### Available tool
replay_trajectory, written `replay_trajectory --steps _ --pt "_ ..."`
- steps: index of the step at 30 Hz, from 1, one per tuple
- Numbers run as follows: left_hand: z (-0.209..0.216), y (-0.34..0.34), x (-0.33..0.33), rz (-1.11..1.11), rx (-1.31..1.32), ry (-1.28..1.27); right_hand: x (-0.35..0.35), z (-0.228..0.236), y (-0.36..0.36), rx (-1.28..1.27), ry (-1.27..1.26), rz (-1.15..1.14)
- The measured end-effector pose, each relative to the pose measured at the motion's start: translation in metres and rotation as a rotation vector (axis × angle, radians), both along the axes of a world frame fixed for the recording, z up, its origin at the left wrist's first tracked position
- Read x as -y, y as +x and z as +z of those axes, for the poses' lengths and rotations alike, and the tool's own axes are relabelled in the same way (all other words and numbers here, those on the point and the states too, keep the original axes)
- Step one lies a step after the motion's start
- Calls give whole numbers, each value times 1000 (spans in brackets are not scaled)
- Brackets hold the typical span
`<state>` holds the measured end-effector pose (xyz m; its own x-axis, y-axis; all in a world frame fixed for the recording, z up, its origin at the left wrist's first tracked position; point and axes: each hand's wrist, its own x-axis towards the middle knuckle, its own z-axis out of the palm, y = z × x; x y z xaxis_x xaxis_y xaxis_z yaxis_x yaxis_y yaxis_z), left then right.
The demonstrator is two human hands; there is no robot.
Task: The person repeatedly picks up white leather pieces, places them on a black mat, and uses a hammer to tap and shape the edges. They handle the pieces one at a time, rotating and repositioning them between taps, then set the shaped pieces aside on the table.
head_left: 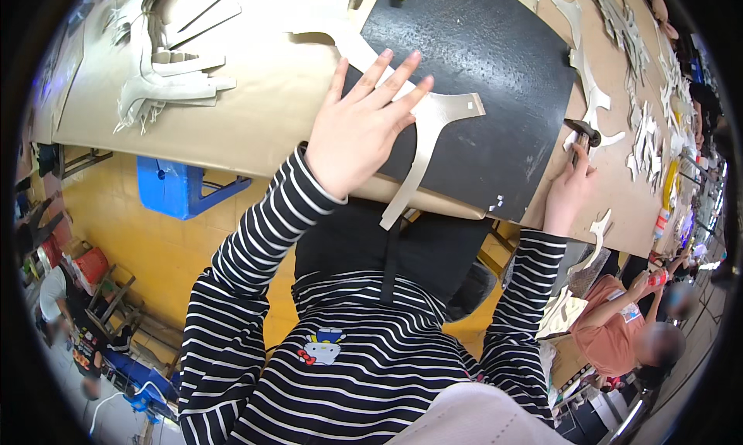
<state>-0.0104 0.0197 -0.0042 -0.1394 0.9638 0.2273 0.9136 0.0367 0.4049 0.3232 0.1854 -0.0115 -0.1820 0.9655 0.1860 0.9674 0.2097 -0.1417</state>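
Note:
My left hand [360,128] lies flat with its fingers spread on a pale, branching cut piece [433,128], perhaps leather or card. The piece rests on a black board [495,50], and one strip of it hangs past the table's near edge. A small white square shows near the tip of its right arm. To the right of the board, my right hand [571,189] is closed round the handle of a hammer [584,132], whose dark head points away from me. Part of the handle is hidden by my fingers.
Stacked pale cut pieces [174,81] lie on the table's left side. More cut pieces [584,66] spread across the right side. Below the table edge stands a blue stool [170,186]. A person in an orange top [607,321] sits at the right; other people are at the lower left.

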Motion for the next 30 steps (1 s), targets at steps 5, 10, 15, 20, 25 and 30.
replay_trajectory --steps 5,10,15,20,25,30 --pt "-4 -9 5 135 459 238 -16 -8 7 -14 57 9" --pt "-15 -10 1 322 360 452 0 65 -30 -700 166 29" --pt "-19 -3 -2 219 136 434 54 94 -99 -974 219 399" --pt "-20 -2 -2 245 225 475 67 82 -157 -170 -360 549" --pt "-18 0 -3 255 251 477 57 98 -133 -889 -166 441" --pt "-17 -1 -2 259 271 472 69 69 -151 -264 -68 703"
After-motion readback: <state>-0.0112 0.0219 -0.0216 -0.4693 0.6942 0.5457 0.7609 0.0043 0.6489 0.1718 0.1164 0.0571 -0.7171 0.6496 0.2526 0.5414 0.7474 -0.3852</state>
